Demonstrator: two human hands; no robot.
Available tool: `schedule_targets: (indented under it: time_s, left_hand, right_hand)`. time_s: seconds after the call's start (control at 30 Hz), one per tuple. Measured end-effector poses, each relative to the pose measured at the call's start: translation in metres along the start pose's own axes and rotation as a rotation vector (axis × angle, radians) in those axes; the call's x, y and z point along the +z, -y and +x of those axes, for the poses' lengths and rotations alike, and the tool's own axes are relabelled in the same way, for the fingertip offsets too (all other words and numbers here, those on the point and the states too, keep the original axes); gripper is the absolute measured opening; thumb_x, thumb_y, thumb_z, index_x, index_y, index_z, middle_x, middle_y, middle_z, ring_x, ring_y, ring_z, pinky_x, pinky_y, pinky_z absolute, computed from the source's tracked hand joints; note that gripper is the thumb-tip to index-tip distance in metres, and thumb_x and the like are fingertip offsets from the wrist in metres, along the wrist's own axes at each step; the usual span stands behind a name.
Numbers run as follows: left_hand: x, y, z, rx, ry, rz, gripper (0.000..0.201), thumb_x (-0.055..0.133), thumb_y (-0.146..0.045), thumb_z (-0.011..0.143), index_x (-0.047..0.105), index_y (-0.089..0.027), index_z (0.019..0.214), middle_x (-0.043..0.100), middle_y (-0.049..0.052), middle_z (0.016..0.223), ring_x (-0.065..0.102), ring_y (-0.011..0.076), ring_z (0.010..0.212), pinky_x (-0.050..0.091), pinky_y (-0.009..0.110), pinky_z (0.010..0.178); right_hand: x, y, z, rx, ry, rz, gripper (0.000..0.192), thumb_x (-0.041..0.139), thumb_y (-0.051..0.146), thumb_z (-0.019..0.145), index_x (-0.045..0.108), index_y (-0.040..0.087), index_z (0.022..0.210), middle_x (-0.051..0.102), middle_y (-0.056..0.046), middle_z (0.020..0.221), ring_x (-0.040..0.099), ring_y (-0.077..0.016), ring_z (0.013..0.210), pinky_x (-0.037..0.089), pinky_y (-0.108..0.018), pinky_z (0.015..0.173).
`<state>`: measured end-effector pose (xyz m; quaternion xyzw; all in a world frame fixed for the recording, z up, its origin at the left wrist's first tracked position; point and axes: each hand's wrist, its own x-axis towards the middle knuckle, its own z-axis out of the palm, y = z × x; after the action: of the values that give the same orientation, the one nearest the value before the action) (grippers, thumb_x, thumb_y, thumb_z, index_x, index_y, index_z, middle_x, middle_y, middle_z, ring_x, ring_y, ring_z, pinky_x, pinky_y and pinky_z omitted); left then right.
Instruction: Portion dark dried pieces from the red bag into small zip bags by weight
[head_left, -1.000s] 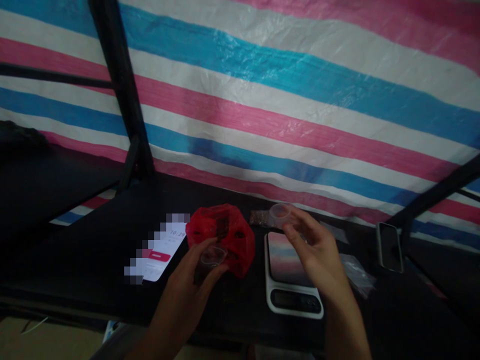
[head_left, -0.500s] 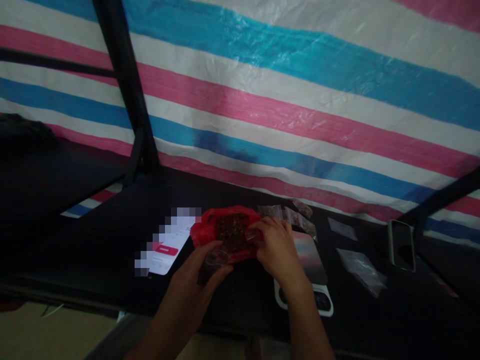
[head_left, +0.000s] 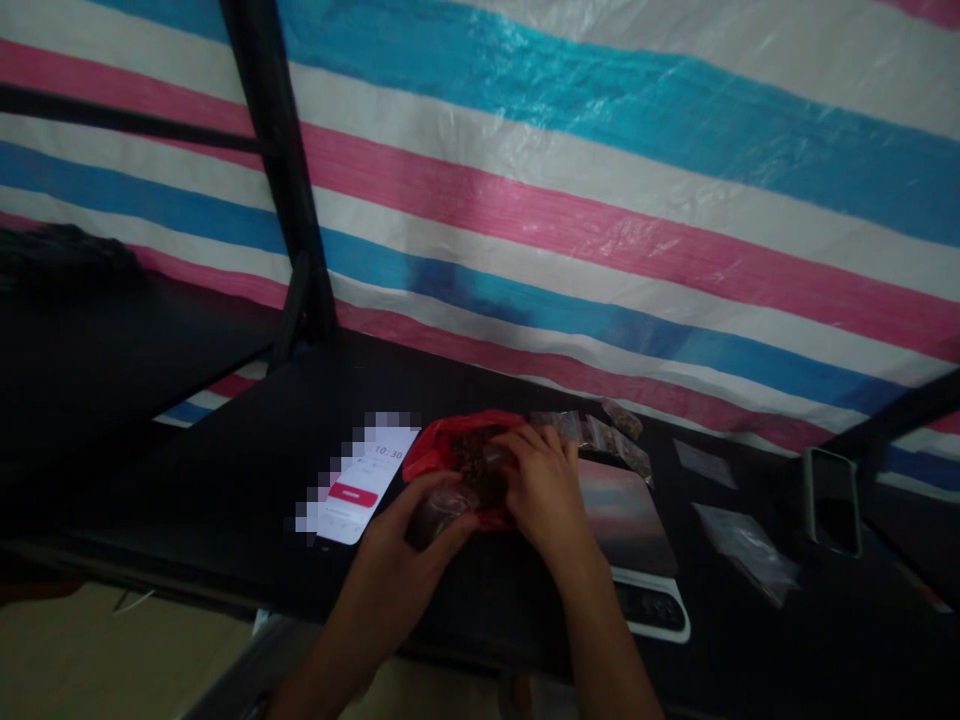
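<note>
A red plastic bag (head_left: 427, 450) lies open on the black table, with dark brown, crumbly dried material (head_left: 471, 450) inside. My left hand (head_left: 409, 535) pinches a small clear plastic bag (head_left: 448, 503) between thumb and fingers, held upright at the red bag's near edge. Over the right side of the red bag's opening, my right hand (head_left: 544, 490) is closed, fingertips down in the dried material. Something clear shows by those fingertips, but its kind is hard to see. Just right of this hand sits a kitchen scale (head_left: 630, 520), partly covered by the wrist.
Several filled zip bags (head_left: 600, 435) lie behind the scale. Flat clear bags (head_left: 746, 545) rest to its right, near a phone (head_left: 834, 500). A lit phone (head_left: 360, 490) showing 10:30 lies left of the red bag. A striped sheet (head_left: 562, 220) hangs behind the table (head_left: 247, 480).
My right fingers have moved left and deeper into the red bag's opening, toward the small bag. The small clear bag is tilted up more. The whole view has shifted slightly.
</note>
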<state>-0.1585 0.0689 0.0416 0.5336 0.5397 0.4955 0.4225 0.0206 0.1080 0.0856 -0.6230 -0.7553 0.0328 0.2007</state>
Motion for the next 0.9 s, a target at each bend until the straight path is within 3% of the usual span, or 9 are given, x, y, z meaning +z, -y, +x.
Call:
schedule_targets:
  time_s: [0.17,0.27,0.33,0.47,0.57,0.73,0.9]
  left_hand:
    - [0.003,0.000,0.010,-0.026,0.029,-0.162,0.043,0.081,-0.052,0.082,0.077,-0.024,0.113,0.082,0.006,0.109,0.076,0.0257,0.101,0.059,0.037,0.093]
    - [0.004,-0.005,0.014,-0.133,-0.003,-0.285,0.057,0.083,-0.064,0.077,0.076,-0.021,0.114,0.082,0.005,0.094,0.074,0.0201,0.081,0.058,0.028,0.071]
    - [0.005,-0.008,0.015,-0.192,-0.030,-0.358,0.069,0.083,-0.071,0.072,0.076,-0.019,0.116,0.081,0.005,0.091,0.073,0.0179,0.077,0.055,0.025,0.065]
    - [0.006,-0.014,0.016,-0.201,-0.044,-0.419,0.074,0.084,-0.075,0.067,0.077,-0.019,0.113,0.083,0.008,0.105,0.077,0.0221,0.097,0.058,0.026,0.077]
    - [0.005,-0.016,0.016,-0.202,-0.020,-0.382,0.071,0.084,-0.073,0.068,0.075,-0.019,0.114,0.082,0.007,0.101,0.077,0.0239,0.093,0.059,0.030,0.077]
    - [0.002,-0.012,0.014,-0.050,0.019,-0.219,0.055,0.084,-0.052,0.073,0.073,-0.022,0.117,0.081,0.007,0.112,0.076,0.0272,0.103,0.059,0.039,0.094]
    - [0.005,-0.002,0.011,0.052,0.031,-0.016,0.055,0.082,-0.041,0.071,0.072,-0.025,0.123,0.078,0.007,0.125,0.070,0.0324,0.121,0.052,0.050,0.110]
  right_hand:
    - [0.006,0.003,0.003,0.049,0.058,0.009,0.042,0.060,0.002,0.087,0.076,0.024,0.119,0.077,-0.006,0.129,0.056,-0.0325,0.123,0.033,-0.046,0.099]
    - [0.005,0.004,0.004,0.031,0.114,0.103,0.046,0.063,-0.002,0.083,0.077,0.025,0.118,0.079,-0.004,0.124,0.058,-0.0291,0.121,0.033,-0.043,0.098]
    - [0.005,0.004,0.004,0.035,0.149,0.160,0.048,0.065,-0.003,0.081,0.077,0.026,0.118,0.079,-0.004,0.122,0.060,-0.0272,0.119,0.034,-0.041,0.098]
    - [0.002,0.002,0.001,0.053,0.183,0.240,0.045,0.069,-0.001,0.081,0.079,0.026,0.116,0.077,-0.006,0.125,0.061,-0.0270,0.122,0.035,-0.042,0.103]
    - [0.000,-0.002,-0.003,0.075,0.210,0.330,0.042,0.071,0.001,0.082,0.080,0.027,0.114,0.078,-0.005,0.124,0.063,-0.0269,0.122,0.035,-0.045,0.107]
    - [-0.001,-0.012,-0.005,0.047,0.205,0.523,0.035,0.070,0.006,0.086,0.079,0.028,0.113,0.081,-0.002,0.114,0.068,-0.0258,0.116,0.039,-0.047,0.111]
    - [-0.010,-0.022,-0.005,0.031,0.135,0.774,0.032,0.066,0.010,0.089,0.076,0.025,0.117,0.081,-0.003,0.117,0.072,-0.0238,0.114,0.046,-0.044,0.109]
